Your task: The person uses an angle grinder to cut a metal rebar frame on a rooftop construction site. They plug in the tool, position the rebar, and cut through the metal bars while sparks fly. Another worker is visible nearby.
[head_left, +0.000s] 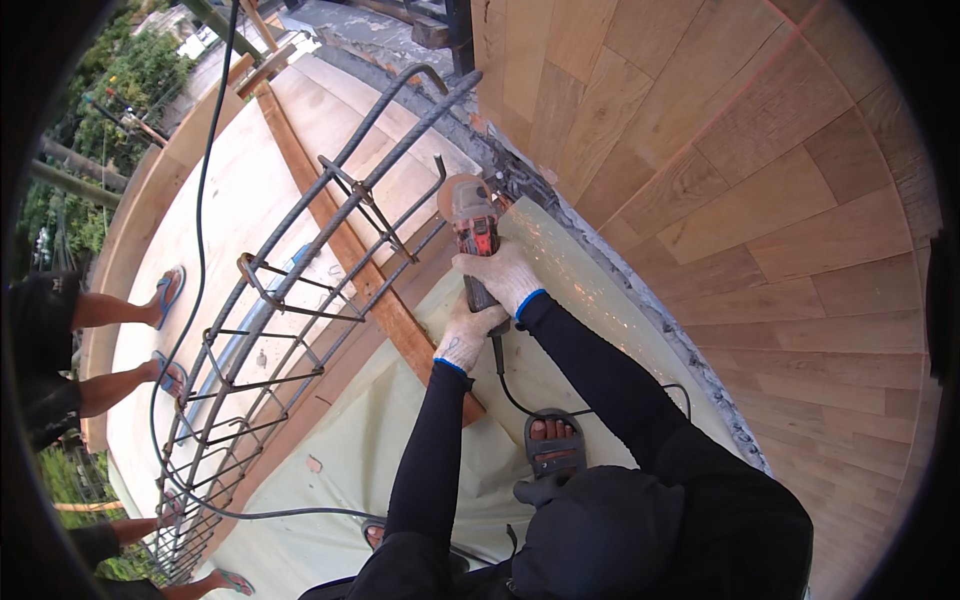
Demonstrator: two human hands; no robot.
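Note:
Both my hands, in white knitted gloves with blue cuffs, are closed on a red and black angle grinder [478, 232]. My right hand [502, 275] wraps round the body just behind the red part. Behind it, my left hand [468, 332] grips the dark rear handle. The grinder's head is next to the bent end of a rebar cage [330, 235] and the rough concrete edge [600, 250]. Orange sparks [570, 270] stream from it toward the lower right. Exactly where the disc touches is hidden by the grinder.
A black power cord [270, 514] trails past my sandalled feet and along the cage. A wooden plank [345, 240] crosses beneath the rebar. Pale sheeting [340, 440] lies underfoot. Wood-look tiles [720, 200] cover the right side. People in flip-flops [168, 295] stand at the left.

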